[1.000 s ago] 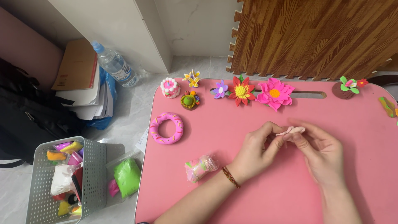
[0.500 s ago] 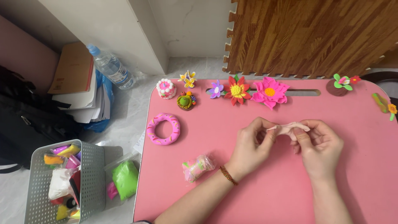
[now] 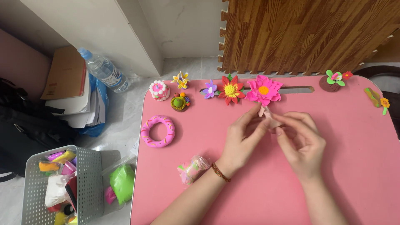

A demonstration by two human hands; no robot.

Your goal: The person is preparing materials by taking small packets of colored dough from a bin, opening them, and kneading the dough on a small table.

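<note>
Head view looks straight down on two bare hands meeting over the middle of a pink counter [image 3: 258, 196]. The left hand [image 3: 241, 139] and the right hand [image 3: 302, 143] both pinch one small piece of pale pink clay [image 3: 268, 116] between thumb and fingertips, so each is clamped on it from its own side. The piece sits right at the fingertips, slightly toward the far edge from both palms, and it runs roughly from upper left to lower right; its upper tip pokes out above the left hand's fingers. Neither hand is clearly the nearer, since both touch it.

Just beyond the clay, nearly touching its tip, lies a large magenta flower [image 3: 263, 90] with a yellow centre. To its left stand a red flower [image 3: 230, 89] and a small purple flower [image 3: 210, 89], all in a row along the counter's far edge beside a long slot [image 3: 298, 89]. Well apart to the left lies a pink clay ring [image 3: 158, 131], with a tiny cake [image 3: 159, 90] and a green figure [image 3: 180, 102] beyond it. A wrapped clay lump [image 3: 192, 168] rests near the left wrist.

Open counter shows to the right of the hands and toward the near edge. Off the counter's left edge sit a grey basket [image 3: 89, 183] of clay packets and a water bottle [image 3: 104, 71].
</note>
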